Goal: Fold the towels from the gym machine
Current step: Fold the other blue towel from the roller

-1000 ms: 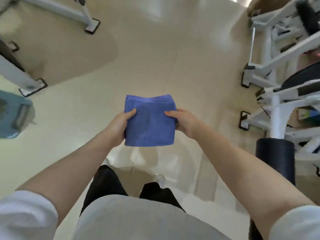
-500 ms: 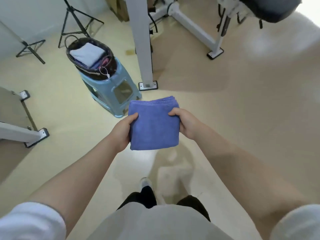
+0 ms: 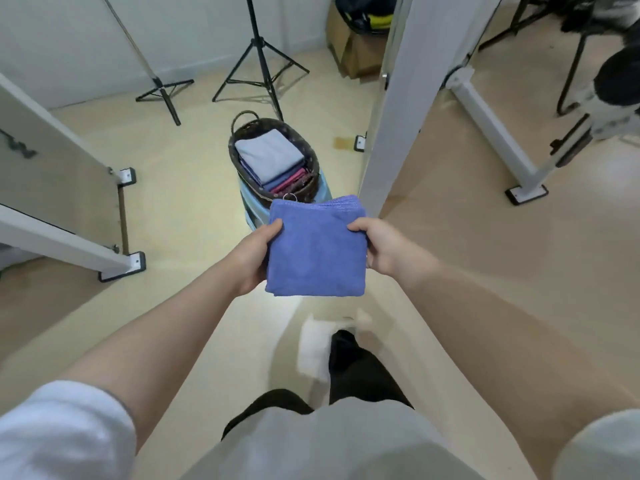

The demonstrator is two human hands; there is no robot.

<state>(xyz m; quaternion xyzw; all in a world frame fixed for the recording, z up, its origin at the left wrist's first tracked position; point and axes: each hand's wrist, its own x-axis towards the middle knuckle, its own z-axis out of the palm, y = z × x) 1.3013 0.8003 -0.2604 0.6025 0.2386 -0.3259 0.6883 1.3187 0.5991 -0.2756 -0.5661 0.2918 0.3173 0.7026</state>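
A blue towel (image 3: 317, 249), folded into a thick square, is held flat in front of me at waist height. My left hand (image 3: 254, 256) grips its left edge with the thumb on top. My right hand (image 3: 382, 245) grips its right edge the same way. Just beyond the towel stands a dark woven basket (image 3: 311, 157) on a light blue stool (image 3: 252, 207). Inside the basket lie several folded towels (image 3: 268, 155), a pale blue one on top and darker blue and pink ones under it.
A white machine post (image 3: 398, 98) rises right of the basket, with more white frame bars (image 3: 485, 123) further right. Another white frame (image 3: 65, 237) stands at the left. Two black tripods (image 3: 263, 64) stand near the back wall, beside a cardboard box (image 3: 356, 53).
The view has swung left and closer to the basket, which now lies straight ahead just beyond the towel. Both hands keep the same hold on the folded towel.
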